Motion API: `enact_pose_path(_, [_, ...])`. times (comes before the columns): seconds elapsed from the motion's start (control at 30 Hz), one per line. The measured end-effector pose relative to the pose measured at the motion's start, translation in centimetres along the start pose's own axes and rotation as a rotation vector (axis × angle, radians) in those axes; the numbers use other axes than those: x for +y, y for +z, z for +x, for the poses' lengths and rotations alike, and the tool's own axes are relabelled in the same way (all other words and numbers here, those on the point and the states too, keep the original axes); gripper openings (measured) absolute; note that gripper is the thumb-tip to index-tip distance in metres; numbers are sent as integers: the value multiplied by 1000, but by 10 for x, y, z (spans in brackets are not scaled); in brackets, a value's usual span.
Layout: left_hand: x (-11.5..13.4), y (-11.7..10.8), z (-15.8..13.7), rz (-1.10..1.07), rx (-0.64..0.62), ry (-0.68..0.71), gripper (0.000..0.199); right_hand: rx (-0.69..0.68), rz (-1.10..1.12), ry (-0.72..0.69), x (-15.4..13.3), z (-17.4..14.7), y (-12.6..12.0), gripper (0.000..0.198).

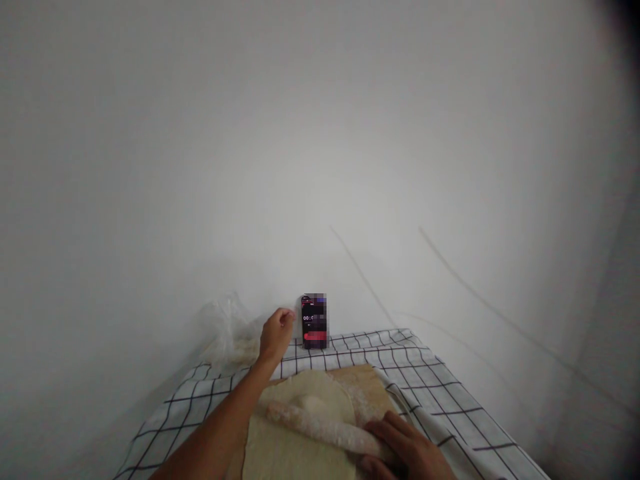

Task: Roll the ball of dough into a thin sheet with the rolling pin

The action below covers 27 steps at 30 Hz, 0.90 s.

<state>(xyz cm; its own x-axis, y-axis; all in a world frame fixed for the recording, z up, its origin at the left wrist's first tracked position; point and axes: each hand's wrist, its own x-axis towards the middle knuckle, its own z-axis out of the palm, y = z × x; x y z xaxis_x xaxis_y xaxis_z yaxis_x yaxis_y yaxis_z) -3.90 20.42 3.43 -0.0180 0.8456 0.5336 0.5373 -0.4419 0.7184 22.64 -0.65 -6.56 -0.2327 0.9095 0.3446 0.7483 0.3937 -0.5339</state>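
My right hand point(407, 445) is wrapped round the near end of a floury rolling pin point(325, 427). The pin lies slantwise across a broad sheet of dough point(295, 450), which has a small raised lump just beyond the pin. Under the dough is a wooden board point(365, 383) dusted with flour. My left hand point(277, 333) is raised past the far edge of the board, its fingers curled together in a pinch. Whatever they hold, if anything, is too small to make out. Just right of it stands a phone point(315, 323), apart from the fingers.
A clear plastic bag point(231, 333) with pale contents sits at the back left. A white cloth with dark checked lines point(465, 407) covers the table, with folds on the right. Behind the table rises a plain pale wall point(320, 167).
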Motion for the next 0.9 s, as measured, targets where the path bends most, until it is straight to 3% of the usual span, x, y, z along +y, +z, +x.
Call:
enact_pose_path(0.17, [27,-35,-58,9,-173,47,42,-8,32,9,-32,-4,-22,29])
enact_pose_path(0.3, [38,-66,-109,39,-282,88,37,-18,32,-58,-42,-10,-32,28])
enact_pose_path(0.4, [34,-90,-119,44,-289,91,36,19,57,-98,-38,-14,-35,29])
enact_pose_path(0.5, [27,-101,-112,65,-243,59,41,204,162,-23,-30,-16,-35,37])
enact_pose_path(0.67, [20,-79,-116,182,-278,42,24,493,313,173,-13,-11,-31,53])
enact_pose_path(0.8, [14,-51,-117,306,-309,14,15,522,378,223,-6,-10,-31,59])
enact_pose_path(0.9, [7,-39,-103,358,-373,-46,16,534,382,224,-6,-9,-32,59])
